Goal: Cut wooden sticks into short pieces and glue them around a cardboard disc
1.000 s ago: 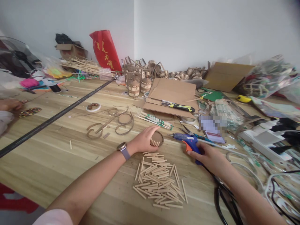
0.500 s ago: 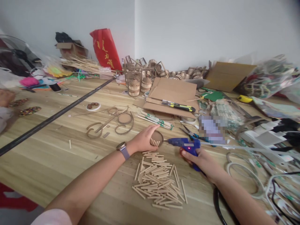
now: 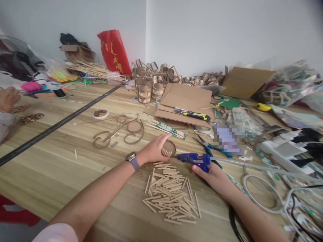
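Observation:
My left hand point(image 3: 155, 149) is closed around a small round cardboard piece point(image 3: 169, 146), with short wooden sticks standing in a row along its near rim. In my right hand point(image 3: 210, 176) is a blue hot glue gun point(image 3: 194, 158), its red light lit and a clear glue stick coming out of the back. The nozzle points left, close to the near right rim of the round piece; whether it touches I cannot tell. Just below both hands lies a loose pile of short wooden sticks point(image 3: 171, 195) on the wooden table point(image 3: 106, 188).
Behind the hands are pliers point(image 3: 210, 146), printed sticks point(image 3: 166, 128), cardboard sheets point(image 3: 186, 97) with utility knives, and finished little buckets point(image 3: 144, 94). Cardboard rings point(image 3: 133, 129) lie left. Tape rolls point(image 3: 262, 191) and cables crowd the right. Another person's hand point(image 3: 8, 99) shows far left.
The glue gun has shifted left and slightly down along the rim of the round piece. My left hand stays in place. The other person's hand at far left has risen into fuller view.

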`<state>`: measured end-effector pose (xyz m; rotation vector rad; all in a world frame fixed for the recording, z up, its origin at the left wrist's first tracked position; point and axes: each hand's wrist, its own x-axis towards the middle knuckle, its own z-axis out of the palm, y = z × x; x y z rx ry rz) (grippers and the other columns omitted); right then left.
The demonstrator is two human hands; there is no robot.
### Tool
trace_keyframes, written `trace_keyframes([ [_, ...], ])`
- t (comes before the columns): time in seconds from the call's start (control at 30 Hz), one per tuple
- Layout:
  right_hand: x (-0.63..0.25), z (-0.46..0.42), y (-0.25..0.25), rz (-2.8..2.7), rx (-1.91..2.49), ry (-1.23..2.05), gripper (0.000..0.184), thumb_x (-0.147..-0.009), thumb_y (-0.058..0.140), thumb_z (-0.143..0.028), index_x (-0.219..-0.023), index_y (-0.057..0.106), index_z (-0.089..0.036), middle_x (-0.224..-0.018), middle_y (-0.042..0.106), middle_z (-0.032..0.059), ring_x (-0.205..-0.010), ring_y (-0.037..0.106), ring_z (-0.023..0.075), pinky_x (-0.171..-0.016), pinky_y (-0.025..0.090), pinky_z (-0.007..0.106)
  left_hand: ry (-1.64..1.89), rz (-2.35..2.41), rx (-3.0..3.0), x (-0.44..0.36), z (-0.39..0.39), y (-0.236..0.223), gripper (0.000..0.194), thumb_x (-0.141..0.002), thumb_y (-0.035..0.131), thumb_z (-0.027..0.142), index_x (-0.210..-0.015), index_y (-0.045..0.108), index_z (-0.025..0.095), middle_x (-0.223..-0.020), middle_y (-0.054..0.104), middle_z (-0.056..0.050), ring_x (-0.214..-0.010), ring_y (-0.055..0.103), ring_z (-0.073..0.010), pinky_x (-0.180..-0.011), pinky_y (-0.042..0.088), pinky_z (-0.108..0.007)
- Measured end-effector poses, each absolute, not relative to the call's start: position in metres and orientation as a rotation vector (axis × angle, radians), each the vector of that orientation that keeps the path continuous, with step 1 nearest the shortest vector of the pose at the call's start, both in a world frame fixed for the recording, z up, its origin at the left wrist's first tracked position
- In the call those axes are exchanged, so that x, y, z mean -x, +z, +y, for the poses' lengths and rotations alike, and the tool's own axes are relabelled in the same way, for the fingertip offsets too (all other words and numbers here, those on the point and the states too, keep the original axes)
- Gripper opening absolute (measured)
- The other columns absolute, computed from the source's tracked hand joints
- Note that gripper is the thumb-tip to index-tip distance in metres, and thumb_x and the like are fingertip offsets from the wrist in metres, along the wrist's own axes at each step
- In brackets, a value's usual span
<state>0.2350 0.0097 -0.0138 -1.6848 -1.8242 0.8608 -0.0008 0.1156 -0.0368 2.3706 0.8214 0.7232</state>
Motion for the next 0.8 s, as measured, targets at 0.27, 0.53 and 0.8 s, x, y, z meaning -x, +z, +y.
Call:
trace_keyframes([
  [0.27,-0.23,0.008,-0.013,-1.848,1.695,0.787,0.038,-0.082,0.05,-0.051,-0.095,0.069,-0.021,-0.078,0.072,0.005,-0.072,0.065,0.0245,-0.065,0.052,0.033,0.723,0.853,-2.345,0.0,0.117,-0.04,0.103,-0.061,0.077,0.022,-0.147,0.02,0.015,-0.15,0.031,-0.016,-0.138,0.031,-0.0306,-0.115,0.028,-0.044],
  [0.53,-0.227,0.009,-0.014,-1.858,1.72,0.782,0.041,-0.082,0.049,-0.053,-0.098,0.068,-0.02,-0.077,0.072,0.0053,-0.073,0.066,0.0255,-0.062,0.051,0.033,0.7,0.856,-2.334,0.001,0.116,-0.038,0.103,-0.061,0.077,0.022,-0.147,0.02,0.014,-0.151,0.03,-0.017,-0.139,0.03,-0.0308,-0.116,0.027,-0.044],
  [0.8,-0.224,0.008,-0.012,-1.864,1.699,0.763,0.039,-0.082,0.049,-0.052,-0.096,0.07,-0.022,-0.081,0.074,0.0053,-0.075,0.067,0.0261,-0.068,0.053,0.035,0.708,0.846,-2.341,0.001,0.117,-0.04,0.103,-0.061,0.077,0.023,-0.147,0.02,0.016,-0.15,0.031,-0.016,-0.139,0.03,-0.0309,-0.116,0.026,-0.045],
])
